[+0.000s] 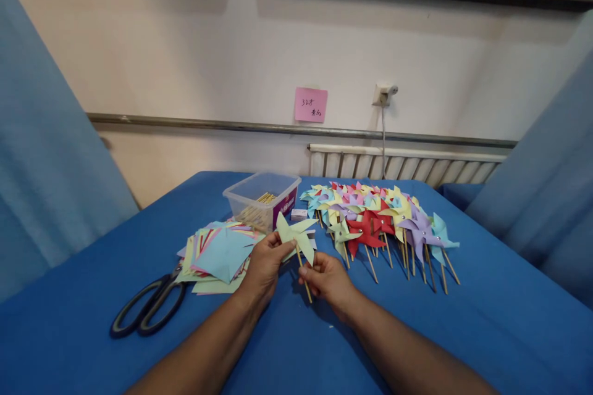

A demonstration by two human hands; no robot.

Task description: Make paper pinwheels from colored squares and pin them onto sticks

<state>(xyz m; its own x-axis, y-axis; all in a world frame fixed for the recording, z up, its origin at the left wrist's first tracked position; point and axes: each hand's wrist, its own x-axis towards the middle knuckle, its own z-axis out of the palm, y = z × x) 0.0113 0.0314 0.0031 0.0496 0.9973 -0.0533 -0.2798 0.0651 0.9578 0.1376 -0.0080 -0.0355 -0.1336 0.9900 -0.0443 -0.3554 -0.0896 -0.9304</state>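
scissors (149,307), tips hidden at paper stack (226,252), blue desk (287,352) | left hand (267,261) nearly closed, pinching pale-green pinwheel (295,236), held mid-desk before plastic tub (284,202) | right hand (328,281) nearly closed on its stick (307,292) | pinwheel pile (368,228)

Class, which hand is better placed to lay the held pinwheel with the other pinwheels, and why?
Probably the right hand: it pinches the stick and is nearer the other pinwheels; the left hand is nearer the paper stack.
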